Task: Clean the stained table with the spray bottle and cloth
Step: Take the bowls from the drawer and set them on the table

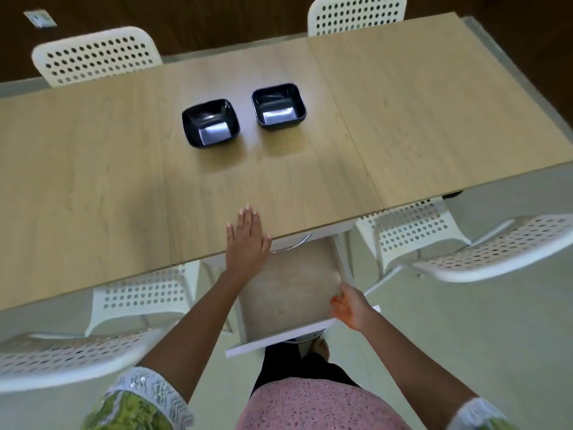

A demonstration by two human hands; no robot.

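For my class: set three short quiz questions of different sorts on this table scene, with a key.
1. True or false: the left hand lies flat on the table.
2. How many black bowls stand on the table? A) one B) two C) three
3. Fill in: the right hand grips the front of the open ____.

Key: 1 true. 2 B: left bowl, right bowl. 3 drawer.

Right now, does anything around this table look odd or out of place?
The white drawer under the light wooden table stands pulled out, showing nothing inside; the right hand grips its front corner, the left hand lies flat on the tabletop. No spray bottle, cloth or stain shows.
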